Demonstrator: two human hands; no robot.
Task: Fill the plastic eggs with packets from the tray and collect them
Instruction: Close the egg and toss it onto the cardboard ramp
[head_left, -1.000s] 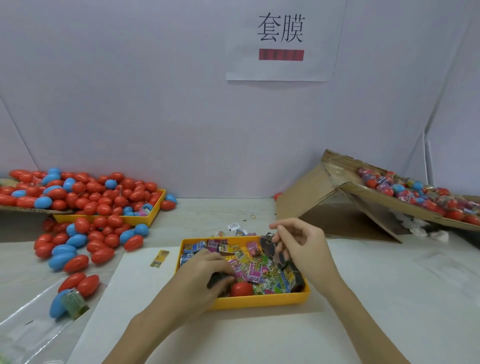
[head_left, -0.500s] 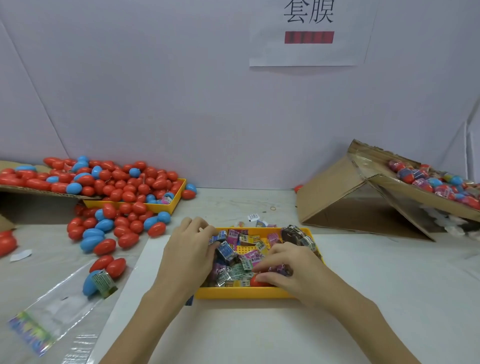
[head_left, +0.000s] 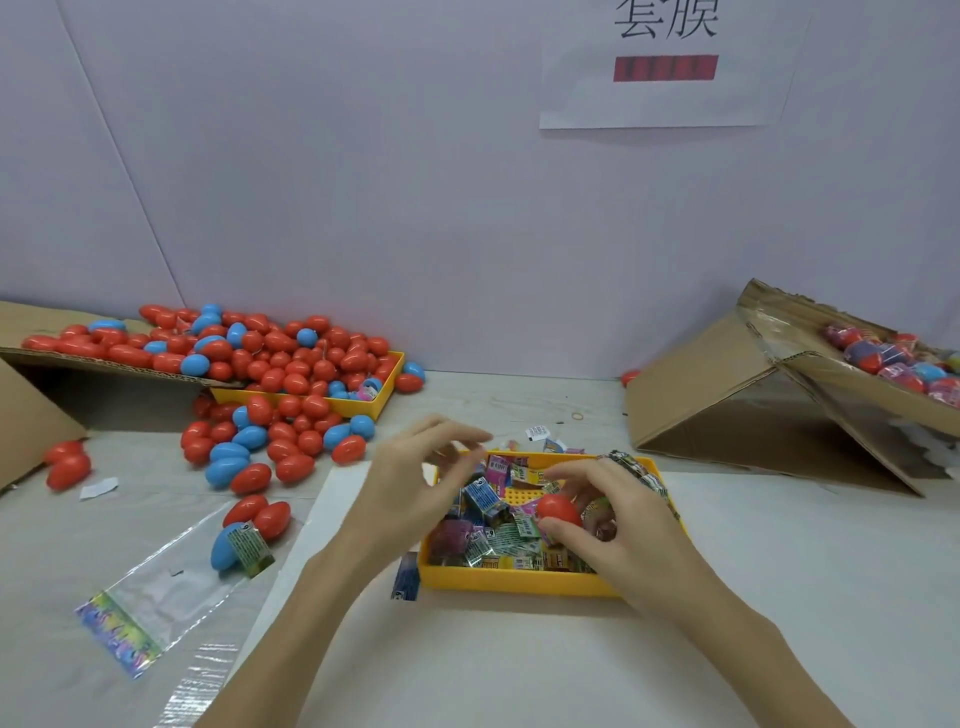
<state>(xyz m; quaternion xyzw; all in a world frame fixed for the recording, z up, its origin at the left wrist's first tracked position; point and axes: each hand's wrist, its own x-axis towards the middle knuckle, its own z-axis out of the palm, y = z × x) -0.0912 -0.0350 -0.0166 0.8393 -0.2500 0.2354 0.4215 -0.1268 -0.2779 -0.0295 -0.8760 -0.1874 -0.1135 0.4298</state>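
Pale desk (head_left: 779, 597) against a white wall: since a second ago my right hand (head_left: 623, 525) has dropped from the tray's far edge and now pinches a red egg (head_left: 558, 510) over the yellow tray (head_left: 519, 582) of packets (head_left: 488, 501), while my left hand (head_left: 410, 488) has lifted, fingers spread, holding nothing. I judge filling is about to start. Wall sign (head_left: 667, 67) reads 套膜; packet print is too small.

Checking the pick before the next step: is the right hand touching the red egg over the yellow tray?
Touching. The head view shows the right hand with its fingers curled round the red egg, held above the packets in the yellow tray.
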